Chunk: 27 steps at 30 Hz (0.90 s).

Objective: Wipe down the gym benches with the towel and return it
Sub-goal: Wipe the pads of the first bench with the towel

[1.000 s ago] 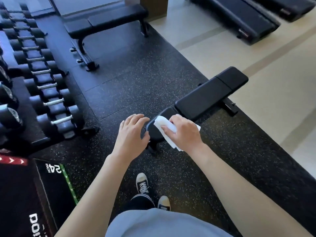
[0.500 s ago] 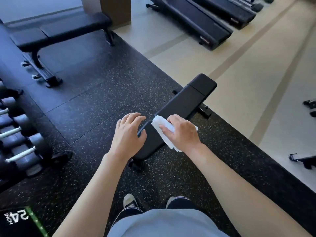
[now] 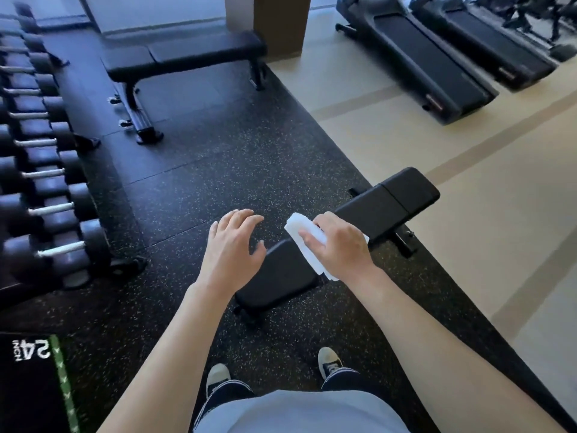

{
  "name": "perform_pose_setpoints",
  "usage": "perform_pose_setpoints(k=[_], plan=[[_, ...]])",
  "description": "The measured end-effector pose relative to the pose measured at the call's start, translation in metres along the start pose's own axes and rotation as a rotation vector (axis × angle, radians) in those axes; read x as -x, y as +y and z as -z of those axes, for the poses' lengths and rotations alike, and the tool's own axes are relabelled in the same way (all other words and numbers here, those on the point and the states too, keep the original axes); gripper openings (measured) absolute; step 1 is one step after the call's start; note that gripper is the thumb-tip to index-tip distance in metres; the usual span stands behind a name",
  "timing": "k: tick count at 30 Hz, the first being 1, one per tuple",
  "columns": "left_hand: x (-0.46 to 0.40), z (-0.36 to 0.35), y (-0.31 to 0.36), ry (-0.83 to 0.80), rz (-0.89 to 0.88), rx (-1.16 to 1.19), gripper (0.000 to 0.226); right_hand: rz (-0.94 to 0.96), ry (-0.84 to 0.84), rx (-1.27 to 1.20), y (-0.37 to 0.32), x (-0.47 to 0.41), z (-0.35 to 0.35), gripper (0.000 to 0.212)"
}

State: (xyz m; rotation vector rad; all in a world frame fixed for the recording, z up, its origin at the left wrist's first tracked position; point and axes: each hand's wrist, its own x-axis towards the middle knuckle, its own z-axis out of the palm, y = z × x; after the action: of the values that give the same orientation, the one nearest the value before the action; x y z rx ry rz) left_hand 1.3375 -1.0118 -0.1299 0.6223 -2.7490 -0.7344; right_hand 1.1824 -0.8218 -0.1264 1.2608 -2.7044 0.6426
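Note:
A black padded gym bench (image 3: 281, 276) runs diagonally from just ahead of my feet up to the right, on the speckled rubber floor. My right hand (image 3: 340, 245) grips a folded white towel (image 3: 299, 232) and presses it onto the bench top, about where the seat pad meets the long back pad. My left hand (image 3: 232, 248) hovers with relaxed, spread fingers at the left side of the near pad, thumb close to its edge, holding nothing. A second black bench (image 3: 187, 54) stands farther back on the mat.
A rack of dumbbells (image 3: 46, 182) lines the left side. A black box marked 24 (image 3: 31, 385) sits at the lower left. Treadmills (image 3: 421, 64) stand at the back right on the beige floor, and a brown pillar (image 3: 281, 20) rises behind the far bench.
My right hand has slid the towel along the bench, from its near end toward the middle. My left hand stays beside the near pad. The view has swung.

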Motion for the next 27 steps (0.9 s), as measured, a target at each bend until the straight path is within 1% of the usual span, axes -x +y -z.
perform_pose_setpoints(k=[6,10,14,17,20,23,27], plan=[[-0.003,-0.039,0.049,0.102,0.171,-0.067,0.049,0.140,-0.063,-0.091,0.072,-0.021,-0.001,0.048],[0.000,-0.060,0.078,0.110,0.275,-0.130,0.050,0.202,-0.123,-0.142,0.112,-0.028,0.001,0.045],[0.013,-0.072,0.090,0.119,0.333,-0.177,0.052,0.217,-0.133,-0.194,0.131,-0.029,-0.006,0.046],[0.019,-0.084,0.079,0.102,0.367,-0.200,0.054,0.236,-0.156,-0.224,0.134,-0.027,-0.023,0.045],[0.022,-0.105,0.051,0.126,0.380,-0.202,0.054,0.250,-0.177,-0.222,0.134,-0.023,-0.057,0.043],[0.025,-0.141,0.013,0.169,0.391,-0.209,0.055,0.267,-0.157,-0.235,0.135,-0.017,-0.112,0.038],[0.032,-0.210,-0.037,0.167,0.414,-0.196,0.056,0.303,-0.163,-0.253,0.139,0.002,-0.200,0.032]])
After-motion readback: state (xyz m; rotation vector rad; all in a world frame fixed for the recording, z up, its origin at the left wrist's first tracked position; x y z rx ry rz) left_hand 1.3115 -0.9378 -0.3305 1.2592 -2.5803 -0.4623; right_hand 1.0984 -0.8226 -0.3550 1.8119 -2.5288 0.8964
